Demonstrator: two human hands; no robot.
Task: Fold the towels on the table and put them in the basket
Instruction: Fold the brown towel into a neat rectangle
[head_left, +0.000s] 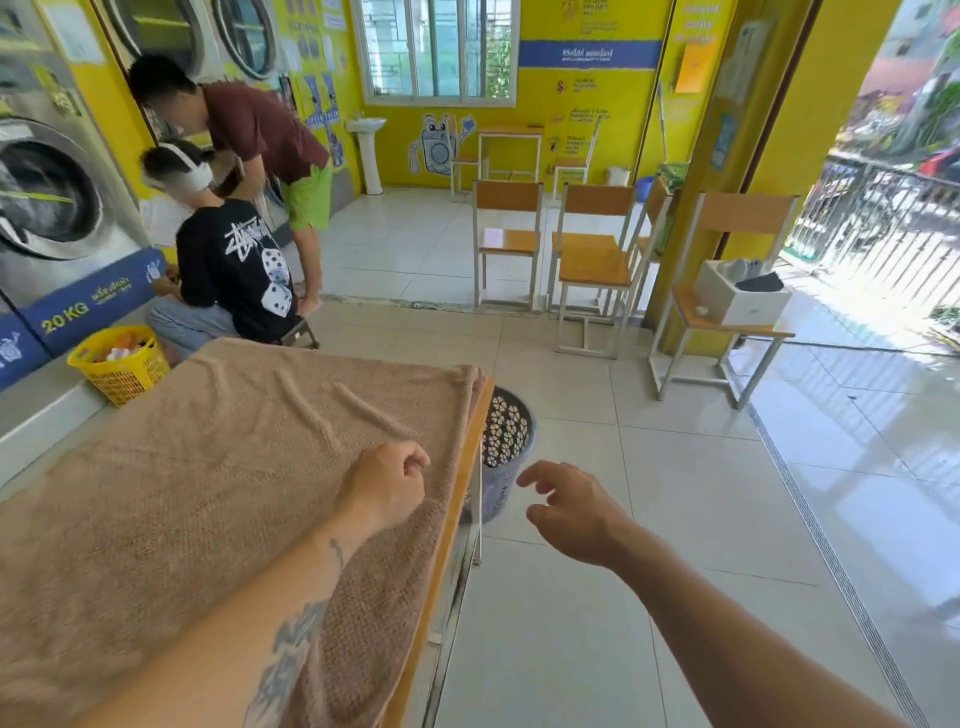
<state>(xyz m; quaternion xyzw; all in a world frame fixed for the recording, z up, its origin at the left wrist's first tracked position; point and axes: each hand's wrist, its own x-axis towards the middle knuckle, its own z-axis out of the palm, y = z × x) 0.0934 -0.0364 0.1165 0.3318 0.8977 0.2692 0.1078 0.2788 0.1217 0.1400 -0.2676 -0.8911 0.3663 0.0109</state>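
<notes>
A large tan towel (218, 467) lies spread flat over the table, whose orange edge (452, 514) shows on the right. My left hand (387, 480) hovers above the towel near that edge, fingers curled, holding nothing. My right hand (574, 506) hangs in the air to the right of the table, over the floor, with relaxed fingers and nothing in it. A dark purple basket (506, 441) with a flower-pattern wall stands on the floor just beyond the table's right side, between my two hands and a little farther away.
A yellow laundry basket (122, 364) sits by the washing machines (47, 208) at left, where two people (234, 260) crouch and bend. Wooden chairs (592, 260) and a small table with a white box (743, 296) stand ahead on the tiled floor.
</notes>
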